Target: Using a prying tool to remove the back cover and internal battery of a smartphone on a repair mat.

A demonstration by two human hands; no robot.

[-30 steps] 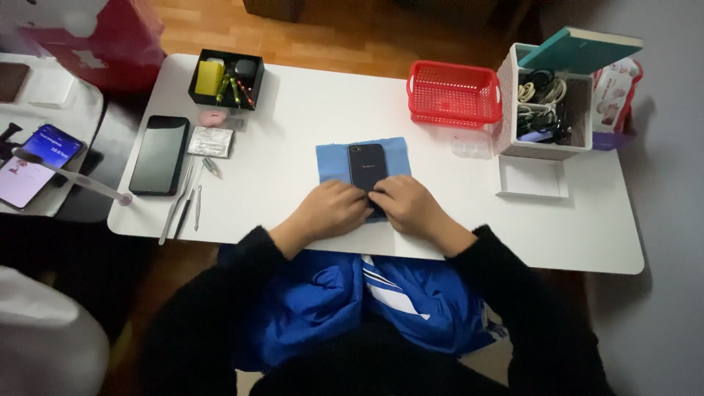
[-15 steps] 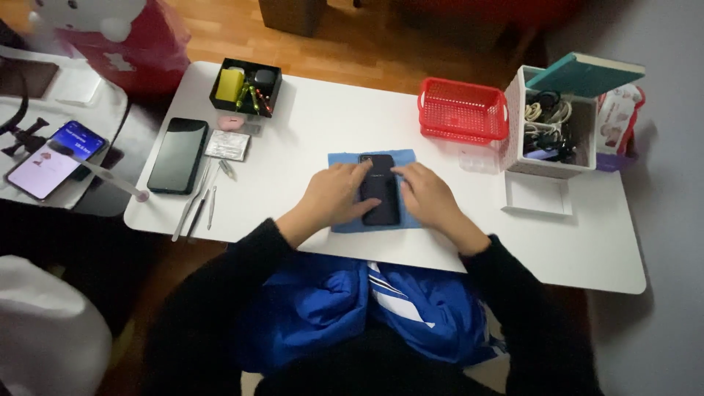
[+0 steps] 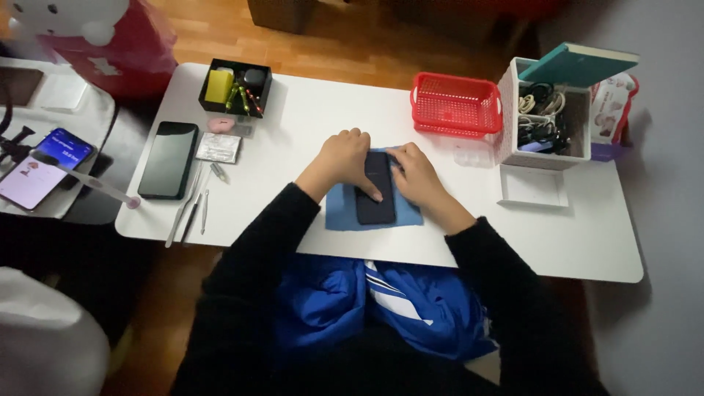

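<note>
The phone lies face down, dark and flat, on a blue cloth near the front middle of the white table. The left hand rests on its left edge, fingers spread loosely, with one fingertip stretched down onto the phone's back. The right hand presses on the right edge at about 3 o'clock from the phone, fingers curled over the upper corner; neither hand lifts it, both just lie against it.

At 1 o'clock from the phone stands a red basket, and further toward 2 o'clock a white box of cables with a teal book lying across its top. A small white lid sits at 3 o'clock. At 10 o'clock is a black tray with small tools, and at 9 o'clock a large dark tablet, a silver packet and thin metal tools beside it.
</note>
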